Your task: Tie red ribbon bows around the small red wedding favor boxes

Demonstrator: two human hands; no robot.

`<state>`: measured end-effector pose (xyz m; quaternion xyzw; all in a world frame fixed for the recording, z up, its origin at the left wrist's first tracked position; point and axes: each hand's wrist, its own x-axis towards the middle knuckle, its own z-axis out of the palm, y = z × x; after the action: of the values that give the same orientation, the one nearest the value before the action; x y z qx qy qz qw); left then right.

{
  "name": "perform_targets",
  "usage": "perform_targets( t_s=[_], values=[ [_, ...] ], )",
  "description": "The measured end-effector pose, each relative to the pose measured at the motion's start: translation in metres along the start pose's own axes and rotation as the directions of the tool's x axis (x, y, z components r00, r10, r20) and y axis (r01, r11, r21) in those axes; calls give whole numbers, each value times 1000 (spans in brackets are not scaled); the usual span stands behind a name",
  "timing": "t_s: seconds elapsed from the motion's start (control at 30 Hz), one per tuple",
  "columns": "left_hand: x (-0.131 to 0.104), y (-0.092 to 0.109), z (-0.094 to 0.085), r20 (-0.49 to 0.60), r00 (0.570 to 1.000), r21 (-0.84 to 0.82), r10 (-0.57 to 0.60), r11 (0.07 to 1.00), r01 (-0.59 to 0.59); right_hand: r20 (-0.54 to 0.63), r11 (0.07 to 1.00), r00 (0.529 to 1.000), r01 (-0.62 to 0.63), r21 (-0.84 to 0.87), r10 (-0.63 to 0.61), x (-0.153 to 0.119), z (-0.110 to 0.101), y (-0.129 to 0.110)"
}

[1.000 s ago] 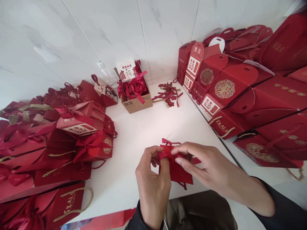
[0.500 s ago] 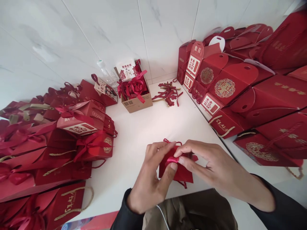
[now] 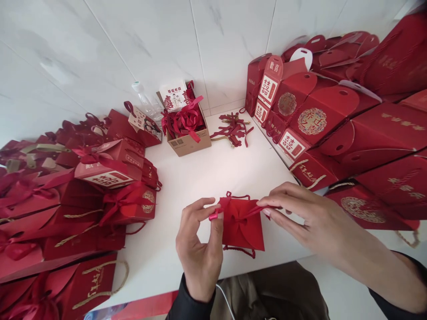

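Note:
A small red gift box (image 3: 245,233) with folded flaps and red cord handles stands on the white table in front of me. A red ribbon (image 3: 248,215) crosses its top, passing at the middle where the flaps meet. My left hand (image 3: 202,240) pinches one end of the ribbon between thumb and forefinger, left of the box. Pinched in my right hand (image 3: 296,218) is the ribbon's other part, at the box's right side. Between my hands the ribbon runs over the flaps, gathered at the centre.
A cardboard box (image 3: 190,143) of red ribbons stands at the back by the wall, beside a clear plastic bottle (image 3: 147,102). Short dark red ribbons (image 3: 233,129) lie right of it. Bow-tied red boxes (image 3: 130,200) crowd the left; stacked red boxes (image 3: 310,122) line the right.
My hands have moved apart from the middle of the box, the left leftward and the right rightward, drawing the ribbon out between them. The box top is now uncovered.

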<state>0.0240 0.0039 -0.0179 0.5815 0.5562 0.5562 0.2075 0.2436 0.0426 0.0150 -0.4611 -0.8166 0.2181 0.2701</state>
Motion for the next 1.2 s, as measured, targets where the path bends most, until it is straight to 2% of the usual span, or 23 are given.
perform_targets(
  t_s=[0.1,0.2,0.3,0.37,0.43,0.5,0.6,0.7,0.77,0.93,1.07,1.2],
  values=[
    [-2,0,0,19,1000,36,-3,999,3,39,999,999,-24,-29,25,-5,2,7],
    [-1,-1,2,54,981,-31,-185,982,187,37,998,998,-41,-52,42,-6,2,8],
    [-1,2,8,6,916,-166,-400,903,396,2,998,998,-68,-18,68,-5,-1,5],
    [-4,8,11,-12,885,-215,-465,866,452,14,992,994,-113,52,113,-4,-3,0],
    [-8,15,13,-20,896,-157,-444,886,435,40,980,987,-157,120,153,-4,-5,-4],
    [-9,23,12,-25,931,-40,-364,931,363,72,964,980,-194,183,184,-3,-6,-8],
    [-3,32,8,40,951,14,-307,952,307,121,922,964,-262,284,237,-1,-8,-14],
    [9,34,6,209,906,-107,-369,912,396,137,888,956,-291,357,259,2,-10,-18],
    [15,32,7,281,877,-149,-389,885,440,148,876,958,-283,390,244,4,-11,-21],
    [15,30,13,323,871,-96,-369,903,418,182,846,967,-243,475,176,12,-11,-28],
    [9,32,13,420,843,-49,-336,919,391,223,828,963,-246,503,151,16,-7,-30],
    [8,34,12,467,825,-60,-320,919,391,223,807,964,-247,537,146,17,-3,-29]
  ],
)
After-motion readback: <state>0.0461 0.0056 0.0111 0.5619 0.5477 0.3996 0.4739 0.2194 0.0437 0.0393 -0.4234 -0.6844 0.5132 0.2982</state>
